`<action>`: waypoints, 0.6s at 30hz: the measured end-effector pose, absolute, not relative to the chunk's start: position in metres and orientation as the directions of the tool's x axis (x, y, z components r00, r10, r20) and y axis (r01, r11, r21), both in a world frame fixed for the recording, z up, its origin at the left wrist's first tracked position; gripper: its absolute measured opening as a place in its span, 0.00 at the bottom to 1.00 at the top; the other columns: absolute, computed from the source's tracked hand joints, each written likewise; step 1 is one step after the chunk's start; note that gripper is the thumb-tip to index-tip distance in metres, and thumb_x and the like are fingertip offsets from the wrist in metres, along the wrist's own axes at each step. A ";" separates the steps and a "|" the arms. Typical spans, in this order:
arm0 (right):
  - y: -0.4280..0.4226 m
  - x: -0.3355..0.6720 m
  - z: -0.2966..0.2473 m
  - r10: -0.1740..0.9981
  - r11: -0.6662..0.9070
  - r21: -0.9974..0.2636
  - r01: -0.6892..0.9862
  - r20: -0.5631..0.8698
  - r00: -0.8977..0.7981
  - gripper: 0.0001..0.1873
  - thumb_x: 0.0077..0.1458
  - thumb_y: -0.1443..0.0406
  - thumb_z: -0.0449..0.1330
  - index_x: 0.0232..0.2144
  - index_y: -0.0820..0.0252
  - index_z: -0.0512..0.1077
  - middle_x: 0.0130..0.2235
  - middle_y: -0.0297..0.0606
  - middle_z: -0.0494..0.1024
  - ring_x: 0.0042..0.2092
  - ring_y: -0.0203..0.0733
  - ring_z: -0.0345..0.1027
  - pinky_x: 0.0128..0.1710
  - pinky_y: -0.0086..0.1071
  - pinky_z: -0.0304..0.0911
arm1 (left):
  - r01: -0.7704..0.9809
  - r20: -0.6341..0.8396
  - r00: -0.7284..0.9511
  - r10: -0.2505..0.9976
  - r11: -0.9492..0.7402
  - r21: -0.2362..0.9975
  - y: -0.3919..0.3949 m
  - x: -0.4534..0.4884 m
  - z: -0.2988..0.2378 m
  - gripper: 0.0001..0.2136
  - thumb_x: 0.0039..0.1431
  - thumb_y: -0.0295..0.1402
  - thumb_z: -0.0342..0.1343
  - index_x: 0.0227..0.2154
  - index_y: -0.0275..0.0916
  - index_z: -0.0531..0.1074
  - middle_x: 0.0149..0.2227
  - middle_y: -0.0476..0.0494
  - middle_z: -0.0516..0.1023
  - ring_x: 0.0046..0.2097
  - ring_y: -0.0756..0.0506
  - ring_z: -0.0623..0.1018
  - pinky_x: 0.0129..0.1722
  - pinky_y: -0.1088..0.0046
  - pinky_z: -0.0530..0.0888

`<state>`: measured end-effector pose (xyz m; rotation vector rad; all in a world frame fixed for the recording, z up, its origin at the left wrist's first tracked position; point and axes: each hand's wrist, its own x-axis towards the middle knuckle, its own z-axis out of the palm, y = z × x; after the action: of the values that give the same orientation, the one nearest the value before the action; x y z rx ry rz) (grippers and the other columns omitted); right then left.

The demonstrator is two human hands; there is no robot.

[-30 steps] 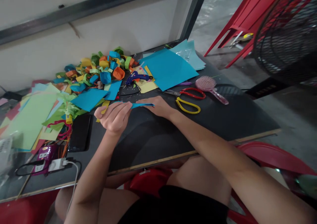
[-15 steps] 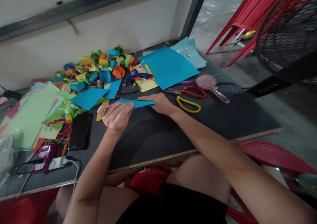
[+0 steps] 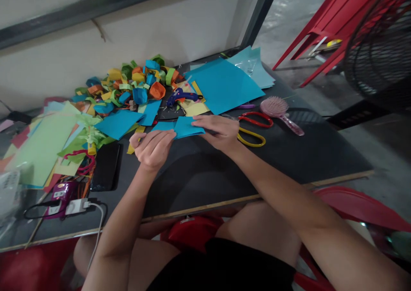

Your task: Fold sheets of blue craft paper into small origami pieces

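A folded piece of blue paper (image 3: 186, 127) lies at the middle of the black table (image 3: 289, 154), tilted up toward me. My left hand (image 3: 153, 148) is closed, pinching the paper's left end. My right hand (image 3: 219, 131) grips its right side, fingers curled over the edge. Red-handled scissors (image 3: 255, 119) and yellow-handled scissors (image 3: 252, 138) lie just right of my right hand.
A large blue sheet (image 3: 224, 85) and a blue glue gun (image 3: 183, 96) lie behind the hands. A heap of coloured paper loops (image 3: 135, 87) sits by the wall. Green sheets (image 3: 41, 143), a black phone (image 3: 104, 166), a pink hairbrush (image 3: 279, 111) and a charger (image 3: 69, 199) lie around. A black fan (image 3: 382, 46) stands right.
The blue paper has opened from a thin edge-on strip into a wider folded piece. Both hands have shifted slightly while keeping hold of it.
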<state>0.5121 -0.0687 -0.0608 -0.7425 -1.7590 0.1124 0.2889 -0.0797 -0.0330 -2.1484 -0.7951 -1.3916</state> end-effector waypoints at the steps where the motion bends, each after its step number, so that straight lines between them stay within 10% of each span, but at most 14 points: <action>1: -0.070 0.512 -0.058 0.511 0.806 -0.431 0.405 0.853 -0.109 0.10 0.56 0.65 0.62 0.41 0.49 0.80 0.40 0.33 0.83 0.45 0.43 0.78 0.46 0.37 0.76 | 0.677 0.918 0.316 0.240 -0.735 -0.041 -0.079 0.288 -0.034 0.05 0.61 0.31 0.58 0.36 0.48 0.77 0.32 0.53 0.84 0.32 0.48 0.81 0.47 0.63 0.60; 11: -0.066 0.510 -0.059 0.530 0.820 -0.476 0.318 0.841 -0.107 0.09 0.58 0.67 0.59 0.36 0.51 0.80 0.38 0.34 0.83 0.46 0.43 0.78 0.46 0.39 0.76 | 0.694 0.908 0.405 0.106 -0.683 -0.230 -0.078 0.288 -0.030 0.07 0.60 0.27 0.58 0.37 0.47 0.77 0.34 0.55 0.84 0.31 0.50 0.81 0.41 0.64 0.63; 18: -0.075 0.507 -0.058 0.480 0.843 -0.458 0.281 0.877 -0.010 0.16 0.51 0.70 0.65 0.42 0.49 0.79 0.41 0.31 0.83 0.41 0.42 0.79 0.43 0.35 0.77 | 0.687 0.894 0.353 0.275 -0.725 -0.048 -0.076 0.286 -0.038 0.04 0.61 0.30 0.58 0.33 0.46 0.77 0.31 0.52 0.84 0.32 0.48 0.82 0.42 0.62 0.61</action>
<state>0.5065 -0.0748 -0.0578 -0.6117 -1.6054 0.1743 0.2855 -0.0759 -0.0378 -2.2031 -0.8406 -1.3357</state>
